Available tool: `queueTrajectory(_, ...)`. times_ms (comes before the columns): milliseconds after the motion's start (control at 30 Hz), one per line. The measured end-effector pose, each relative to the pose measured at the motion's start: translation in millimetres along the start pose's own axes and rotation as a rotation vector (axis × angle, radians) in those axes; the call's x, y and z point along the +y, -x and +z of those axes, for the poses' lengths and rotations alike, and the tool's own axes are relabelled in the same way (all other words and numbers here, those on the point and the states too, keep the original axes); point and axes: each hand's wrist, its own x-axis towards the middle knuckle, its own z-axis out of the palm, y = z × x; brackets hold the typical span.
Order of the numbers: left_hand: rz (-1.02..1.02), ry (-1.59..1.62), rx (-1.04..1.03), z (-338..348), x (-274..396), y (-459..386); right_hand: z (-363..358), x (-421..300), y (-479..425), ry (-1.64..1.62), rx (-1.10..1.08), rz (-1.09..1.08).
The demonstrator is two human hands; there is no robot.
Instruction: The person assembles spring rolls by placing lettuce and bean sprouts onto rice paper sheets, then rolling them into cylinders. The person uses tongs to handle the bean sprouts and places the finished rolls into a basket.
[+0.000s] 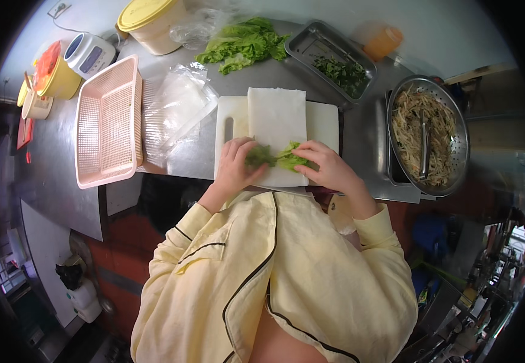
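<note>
A white rectangular wrapper sheet (278, 113), perhaps a stack of them, lies over the white plastic cutting board (323, 122) in front of me. Green lettuce pieces (288, 159) rest across its near part. My left hand (237, 161) grips the left piece, which looks blurred under the fingers. With thumb and fingertips, my right hand (323, 164) pinches the right piece. Whether the two pieces are joined in the middle, I cannot tell.
Left are a pink plastic basket (106, 125) and clear plastic bags (178, 104). More lettuce (248, 43) lies at the back, beside a metal tray (307, 41) of chopped herbs (341, 72). A steel colander (462, 136) on the right holds shredded filling (409, 131) and tongs (424, 145).
</note>
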Motion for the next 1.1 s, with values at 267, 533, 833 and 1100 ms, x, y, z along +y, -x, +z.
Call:
queueTrajectory(267, 0.082, -0.033, 0.004, 0.8, -3.0, 2.7, -44.8, 36.8, 39.1, 0.182, 0.350, 0.129)
queueTrajectory(533, 0.112, -0.105, 0.054, 4.6, -4.2, 5.9, -170.0, 100.3, 142.6, 0.972, 0.347, 1.182)
queueTrajectory(833, 0.159, -0.138, 0.030, 8.5, -6.3, 8.7, -217.8, 108.6, 190.1, 0.726, 0.367, 1.089)
queueTrajectory(1100, 0.056, -0.133, -0.021, 6.0, 2.6, 20.1, -243.5, -8.3, 190.3, 0.667, 0.053, 1.242)
